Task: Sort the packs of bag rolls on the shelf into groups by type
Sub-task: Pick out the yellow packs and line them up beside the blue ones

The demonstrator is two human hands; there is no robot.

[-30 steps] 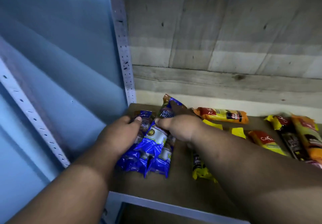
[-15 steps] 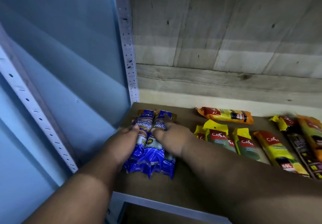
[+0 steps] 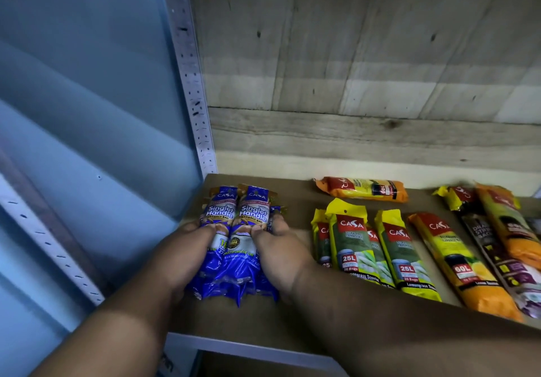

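Note:
Several blue "Singlet Handle" packs (image 3: pixel 234 230) lie side by side at the left end of the brown shelf (image 3: pixel 295 198). My left hand (image 3: pixel 187 247) grips them from the left side and my right hand (image 3: pixel 278 253) grips them from the right, thumbs on top. Right of them lie yellow-green 25L packs (image 3: pixel 351 242) in a row. An orange-yellow 60L pack (image 3: pixel 456 262) lies further right. Another orange 60L pack (image 3: pixel 363 189) lies crosswise at the back. A dark drawstring pack (image 3: pixel 491 247) and an orange pack (image 3: pixel 509 224) lie at the far right.
A perforated metal upright (image 3: pixel 190 83) stands at the shelf's back left corner, with a blue wall (image 3: pixel 87 113) beyond it. Wooden planks (image 3: pixel 366 69) form the back. The shelf's metal front edge (image 3: pixel 234 347) runs below my arms.
The tilted blue pack has been laid straight among the others, and both hands have squeezed the blue packs into a neat bundle. The yellow-green packs are now uncovered by my right arm.

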